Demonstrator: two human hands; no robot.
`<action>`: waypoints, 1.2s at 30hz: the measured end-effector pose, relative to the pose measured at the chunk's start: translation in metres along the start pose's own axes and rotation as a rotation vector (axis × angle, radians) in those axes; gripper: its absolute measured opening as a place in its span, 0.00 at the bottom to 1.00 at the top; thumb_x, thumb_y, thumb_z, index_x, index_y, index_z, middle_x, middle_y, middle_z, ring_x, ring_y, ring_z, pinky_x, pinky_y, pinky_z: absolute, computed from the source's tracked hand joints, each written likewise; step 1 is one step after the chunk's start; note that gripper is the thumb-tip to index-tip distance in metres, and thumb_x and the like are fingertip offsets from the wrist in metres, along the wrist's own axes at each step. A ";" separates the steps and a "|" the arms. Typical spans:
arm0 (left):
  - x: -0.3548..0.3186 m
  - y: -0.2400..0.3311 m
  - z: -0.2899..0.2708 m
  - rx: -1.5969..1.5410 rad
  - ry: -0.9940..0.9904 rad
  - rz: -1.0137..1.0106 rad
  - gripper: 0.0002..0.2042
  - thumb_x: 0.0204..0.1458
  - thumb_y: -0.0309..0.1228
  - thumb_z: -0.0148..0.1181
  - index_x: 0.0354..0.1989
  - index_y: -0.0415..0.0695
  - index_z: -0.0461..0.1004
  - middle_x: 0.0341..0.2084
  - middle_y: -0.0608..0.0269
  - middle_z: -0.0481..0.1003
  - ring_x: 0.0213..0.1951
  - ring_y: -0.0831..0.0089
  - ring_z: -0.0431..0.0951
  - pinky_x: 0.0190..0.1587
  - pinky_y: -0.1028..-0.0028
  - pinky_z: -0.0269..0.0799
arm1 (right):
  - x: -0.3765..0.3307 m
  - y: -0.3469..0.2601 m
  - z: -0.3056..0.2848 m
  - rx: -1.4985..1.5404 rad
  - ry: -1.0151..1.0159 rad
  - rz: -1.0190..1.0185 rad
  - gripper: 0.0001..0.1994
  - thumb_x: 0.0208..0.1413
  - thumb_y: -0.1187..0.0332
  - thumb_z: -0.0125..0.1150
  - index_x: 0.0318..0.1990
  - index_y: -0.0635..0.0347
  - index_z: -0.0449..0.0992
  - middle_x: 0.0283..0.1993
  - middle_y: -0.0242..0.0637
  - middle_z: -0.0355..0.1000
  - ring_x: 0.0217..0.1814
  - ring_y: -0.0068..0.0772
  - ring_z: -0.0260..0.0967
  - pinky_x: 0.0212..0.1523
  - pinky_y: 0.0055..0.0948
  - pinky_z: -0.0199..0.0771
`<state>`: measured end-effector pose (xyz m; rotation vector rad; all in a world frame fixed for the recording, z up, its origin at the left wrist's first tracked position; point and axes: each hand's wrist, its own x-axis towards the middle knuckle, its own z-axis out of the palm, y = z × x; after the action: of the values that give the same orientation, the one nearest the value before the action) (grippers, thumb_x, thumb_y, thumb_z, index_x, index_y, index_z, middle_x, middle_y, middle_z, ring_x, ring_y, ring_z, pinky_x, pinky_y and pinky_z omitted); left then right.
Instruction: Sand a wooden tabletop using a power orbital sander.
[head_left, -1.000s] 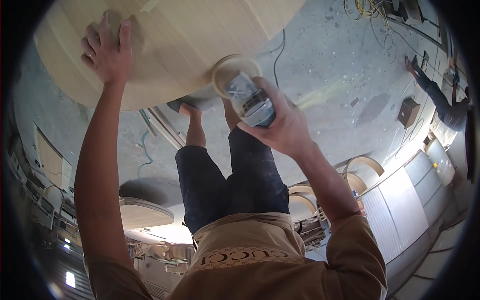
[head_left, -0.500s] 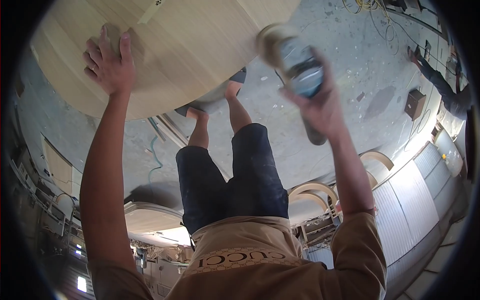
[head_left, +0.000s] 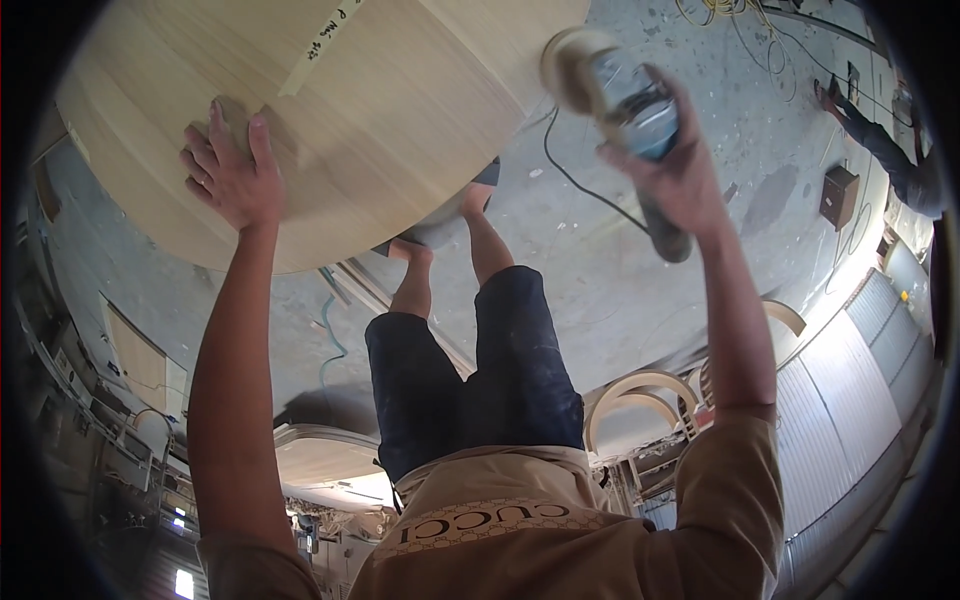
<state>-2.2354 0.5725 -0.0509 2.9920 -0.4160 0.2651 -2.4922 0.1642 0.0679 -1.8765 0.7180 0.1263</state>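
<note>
My left hand (head_left: 235, 170) lies with fingers spread on a large rounded wooden panel (head_left: 400, 130), near its left edge. A strip of pale tape with handwriting (head_left: 318, 50) is stuck on the panel. At the panel's right edge, my right hand (head_left: 685, 175) grips the body of a blue and grey angle grinder (head_left: 645, 125). Its round tan disc (head_left: 578, 70) stands tilted beside the panel's rim; whether it touches the wood I cannot tell. A dark cord (head_left: 580, 185) hangs in a curve below the tool.
Yellow cable or hose (head_left: 735, 10) lies coiled on the grey floor at the far right. A small brown box (head_left: 838, 196) stands farther right, near another person (head_left: 880, 150). Curved wooden pieces (head_left: 640, 395) rest low right. A thin green hose (head_left: 330, 330) trails below the panel.
My right hand and the grinder have moved right, and the dark cord now shows. My left hand sits lower in the picture, still flat on the panel. The whole view has shifted.
</note>
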 end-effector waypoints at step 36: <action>0.033 -0.072 -0.013 -0.136 -0.065 0.721 0.31 0.68 0.59 0.48 0.78 0.67 0.60 0.78 0.50 0.55 0.78 0.49 0.51 0.78 0.46 0.43 | -0.176 -0.066 0.278 0.112 0.130 0.168 0.48 0.49 0.63 0.83 0.75 0.58 0.59 0.61 0.48 0.75 0.63 0.40 0.75 0.63 0.38 0.74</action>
<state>-2.1864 0.6345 -0.0380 2.6006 -1.4422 0.1802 -2.5341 0.4973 0.0749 -1.7280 0.9532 0.0702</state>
